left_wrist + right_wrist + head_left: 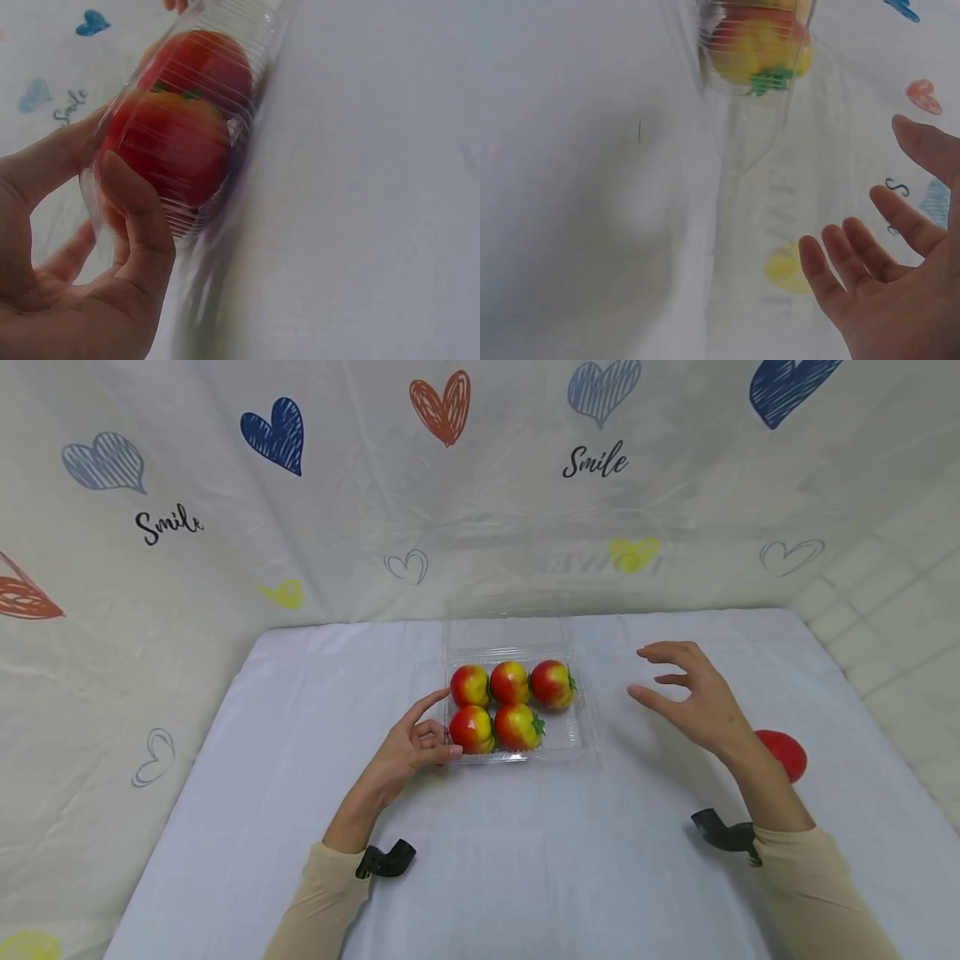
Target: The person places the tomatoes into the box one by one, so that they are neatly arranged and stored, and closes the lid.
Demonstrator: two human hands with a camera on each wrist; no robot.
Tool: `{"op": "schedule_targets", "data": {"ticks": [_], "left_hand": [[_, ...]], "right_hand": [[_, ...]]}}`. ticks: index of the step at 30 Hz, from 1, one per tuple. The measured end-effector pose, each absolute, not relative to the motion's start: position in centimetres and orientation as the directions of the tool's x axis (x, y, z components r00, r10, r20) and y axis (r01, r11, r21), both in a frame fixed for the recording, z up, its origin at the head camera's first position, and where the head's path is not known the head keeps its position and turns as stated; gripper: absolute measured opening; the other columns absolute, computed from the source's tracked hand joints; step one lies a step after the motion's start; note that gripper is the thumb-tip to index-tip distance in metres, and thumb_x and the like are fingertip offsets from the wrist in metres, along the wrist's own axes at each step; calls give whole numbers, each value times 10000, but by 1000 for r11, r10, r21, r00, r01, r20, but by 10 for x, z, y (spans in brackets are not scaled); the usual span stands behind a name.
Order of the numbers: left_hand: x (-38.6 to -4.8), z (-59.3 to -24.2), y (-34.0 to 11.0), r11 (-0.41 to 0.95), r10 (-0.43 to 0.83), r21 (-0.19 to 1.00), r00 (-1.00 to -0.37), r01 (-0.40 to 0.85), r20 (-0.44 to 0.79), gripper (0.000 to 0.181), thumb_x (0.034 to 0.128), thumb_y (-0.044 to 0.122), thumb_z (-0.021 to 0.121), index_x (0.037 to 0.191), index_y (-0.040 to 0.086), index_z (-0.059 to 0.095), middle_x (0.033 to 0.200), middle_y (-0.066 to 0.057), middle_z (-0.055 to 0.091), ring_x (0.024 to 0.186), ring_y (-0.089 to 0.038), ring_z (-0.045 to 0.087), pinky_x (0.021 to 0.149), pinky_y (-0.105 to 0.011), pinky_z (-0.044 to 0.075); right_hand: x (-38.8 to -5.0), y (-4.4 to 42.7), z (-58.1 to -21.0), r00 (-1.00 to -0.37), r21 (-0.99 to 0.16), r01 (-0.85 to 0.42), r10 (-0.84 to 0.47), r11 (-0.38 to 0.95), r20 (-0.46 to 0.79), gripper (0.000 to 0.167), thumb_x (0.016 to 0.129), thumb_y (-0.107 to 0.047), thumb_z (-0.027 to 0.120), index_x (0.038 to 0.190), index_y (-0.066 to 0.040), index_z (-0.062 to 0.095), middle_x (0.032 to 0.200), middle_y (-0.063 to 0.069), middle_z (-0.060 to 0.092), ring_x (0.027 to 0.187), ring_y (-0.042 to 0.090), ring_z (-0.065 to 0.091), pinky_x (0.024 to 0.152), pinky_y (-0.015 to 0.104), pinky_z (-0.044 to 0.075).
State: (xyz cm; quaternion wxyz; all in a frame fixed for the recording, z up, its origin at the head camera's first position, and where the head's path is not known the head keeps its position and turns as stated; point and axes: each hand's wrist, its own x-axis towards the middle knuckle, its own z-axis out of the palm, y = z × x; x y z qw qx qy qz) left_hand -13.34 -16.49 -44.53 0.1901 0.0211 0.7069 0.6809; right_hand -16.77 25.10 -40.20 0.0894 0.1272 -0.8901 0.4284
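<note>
A clear plastic box [558,739] sits at the middle of the table, its clear lid [510,631] folded open toward the back. Inside are several shiny red-and-yellow fruits [517,727], some with green leaves showing; the front right part of the box holds no fruit. My left hand [412,745] grips the box's left side, thumb at the front corner and index finger farther back. In the left wrist view the thumb [135,195] presses the clear wall beside a fruit [169,146]. Off to the right, my right hand [693,697] hovers with fingers spread and nothing in it.
A red rounded object [783,753] lies on the table to the right, partly hidden behind my right forearm. The white-covered table [480,860] ends at a backdrop [337,527] printed with hearts. Black wrist mounts [386,860] project inward from both sleeves.
</note>
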Motion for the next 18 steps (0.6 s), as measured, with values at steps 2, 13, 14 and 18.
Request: {"op": "schedule_targets", "data": {"ticks": [2, 13, 14, 18], "left_hand": [[-133, -445, -165, 66, 290, 971, -927, -230, -239, 829, 916, 68, 779, 1588, 340, 377, 875, 23, 547, 766, -147, 581, 755, -240, 545], [-134, -445, -165, 53, 290, 971, -927, -233, -238, 817, 913, 71, 783, 1572, 359, 396, 857, 22, 549, 768, -149, 573, 742, -242, 533], [-134, -445, -165, 51, 293, 972, -927, -231, -235, 818, 915, 69, 782, 1575, 355, 393, 857, 22, 549, 769, -149, 571, 740, -242, 531], [-133, -446, -166, 51, 295, 972, -927, -228, -233, 826, 919, 61, 775, 1589, 335, 375, 855, 29, 548, 771, -148, 571, 746, -242, 532]], "right_hand": [[-168, 256, -401, -949, -747, -313, -156, 587, 275, 539, 905, -173, 818, 1398, -113, 607, 1386, 66, 552, 1177, -84, 468, 902, -2, 419], [-169, 289, -393, -957, -780, -289, -187, 555, 221, 579, 864, -111, 854, 1390, -159, 619, 1378, -127, 541, 1165, -102, 549, 911, -10, 438], [-168, 292, -392, -958, -779, -286, -198, 558, 209, 588, 865, -112, 853, 1398, -159, 610, 1385, -113, 544, 1159, -101, 552, 910, -15, 434], [-167, 302, -388, -956, -770, -274, -253, 576, 150, 596, 885, -141, 839, 1423, -176, 583, 1411, -50, 557, 1169, -82, 551, 909, -19, 431]]}}
